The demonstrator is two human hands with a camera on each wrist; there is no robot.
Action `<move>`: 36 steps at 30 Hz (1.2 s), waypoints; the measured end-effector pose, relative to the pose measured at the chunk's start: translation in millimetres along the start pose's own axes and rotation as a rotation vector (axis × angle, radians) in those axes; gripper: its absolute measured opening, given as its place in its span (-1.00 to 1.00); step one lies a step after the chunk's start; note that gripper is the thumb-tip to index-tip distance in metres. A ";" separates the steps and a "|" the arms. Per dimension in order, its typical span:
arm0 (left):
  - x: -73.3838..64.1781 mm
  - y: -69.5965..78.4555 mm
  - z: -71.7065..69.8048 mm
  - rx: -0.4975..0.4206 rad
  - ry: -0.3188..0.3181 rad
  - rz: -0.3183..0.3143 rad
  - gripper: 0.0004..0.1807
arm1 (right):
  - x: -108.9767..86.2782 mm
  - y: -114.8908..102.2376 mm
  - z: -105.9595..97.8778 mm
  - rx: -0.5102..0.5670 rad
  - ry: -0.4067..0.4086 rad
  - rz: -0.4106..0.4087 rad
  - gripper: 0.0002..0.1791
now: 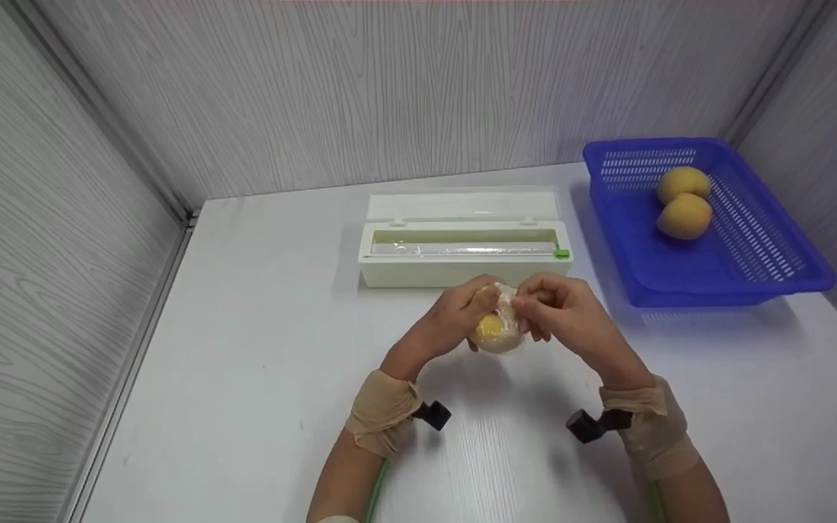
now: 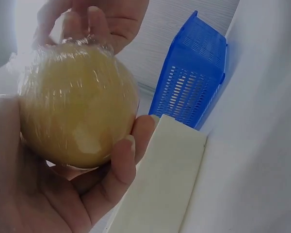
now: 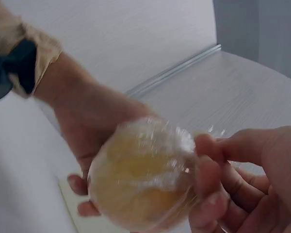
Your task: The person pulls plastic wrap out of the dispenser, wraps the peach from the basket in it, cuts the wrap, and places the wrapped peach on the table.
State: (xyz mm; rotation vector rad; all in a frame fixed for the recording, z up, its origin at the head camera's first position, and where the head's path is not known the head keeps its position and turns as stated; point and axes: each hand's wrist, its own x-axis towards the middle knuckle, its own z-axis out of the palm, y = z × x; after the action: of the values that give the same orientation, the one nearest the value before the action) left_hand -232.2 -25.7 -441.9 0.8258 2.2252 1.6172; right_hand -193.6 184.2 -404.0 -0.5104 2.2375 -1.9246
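Observation:
A yellow peach (image 2: 80, 109) covered in clear plastic wrap (image 3: 155, 138) is held above the white table. My left hand (image 1: 455, 316) grips the peach from the side, fingers curled round it. On the other side, my right hand (image 1: 567, 316) pinches a gathered edge of the wrap between thumb and fingertips. The film looks wrinkled and bunched near those fingertips in the right wrist view, and lies tighter over the peach in the left wrist view.
Just beyond the hands stands a white wrap dispenser box (image 1: 466, 274), lid open, with a roll of film (image 1: 462, 248) inside and a green slider (image 1: 561, 253) at its right end. A blue basket (image 1: 694, 290) at the right holds two peaches (image 1: 684, 216). Grey panels enclose the table.

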 end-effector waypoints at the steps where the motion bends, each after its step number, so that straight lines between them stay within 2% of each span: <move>1: 0.4 0.2 0.7 -0.004 -0.011 0.006 -0.55 | 1.0 0.6 0.7 -0.051 0.038 -0.006 -0.77; 3: 0.8 -0.1 2.1 -0.024 -0.026 0.008 -0.57 | 2.3 0.7 2.9 -0.124 0.104 -0.033 -0.79; 6: 1.9 -0.2 4.7 -0.090 -0.035 0.016 -0.50 | 1.6 0.1 7.0 -0.175 0.178 -0.102 -0.82; 8: 2.5 0.3 6.8 -0.142 -0.041 0.029 -0.36 | 0.9 -0.9 10.0 -0.189 0.221 -0.160 -0.81; 11: 4.6 3.2 11.7 -0.205 -0.079 0.045 -0.05 | 0.2 -1.0 12.0 -0.229 0.295 -0.233 -0.79; 13: 5.7 6.6 16.4 -0.217 -0.096 0.038 0.12 | -0.7 -2.5 13.6 -0.266 0.342 -0.249 -0.78; 15: 5.6 10.4 21.5 -0.239 -0.106 0.014 0.12 | -2.4 -6.6 16.3 -0.297 0.367 -0.250 -0.79; 17: 5.1 13.1 27.2 -0.277 -0.091 -0.009 0.00 | -2.4 -5.4 16.8 -0.317 0.383 -0.258 -0.80; 20: 4.8 16.0 34.0 -0.347 -0.059 -0.028 -0.19 | -0.9 -2.6 14.3 -0.293 0.387 -0.262 -0.84; 21: 5.0 16.6 35.7 -0.360 -0.046 -0.028 -0.19 | 0.6 1.5 11.7 -0.280 0.397 -0.262 -0.86; 25: 3.1 18.9 32.0 -0.397 0.016 -0.035 -0.21 | 2.4 2.0 8.2 -0.196 0.441 -0.265 -0.86; 28: 2.0 18.3 26.1 -0.477 0.096 -0.053 -0.32 | 0.8 2.2 11.0 -0.210 0.449 -0.334 -0.82; 31: 2.0 18.4 22.7 -0.540 0.138 -0.050 -0.47 | -1.4 2.8 20.6 -0.313 0.366 -0.449 -0.66; 34: 2.8 20.3 23.0 -0.544 0.141 -0.017 -0.54 | -2.0 4.7 32.4 -0.471 0.271 -0.530 -0.40; 36: 2.9 22.2 24.0 -0.520 0.138 0.007 -0.53 | -2.0 6.0 38.1 -0.559 0.256 -0.556 -0.29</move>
State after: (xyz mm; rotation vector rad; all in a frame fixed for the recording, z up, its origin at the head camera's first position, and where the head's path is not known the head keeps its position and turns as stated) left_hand -215.6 -0.5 -429.0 0.5881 1.7404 2.1709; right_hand -180.2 150.2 -416.5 -1.1143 3.0729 -1.5948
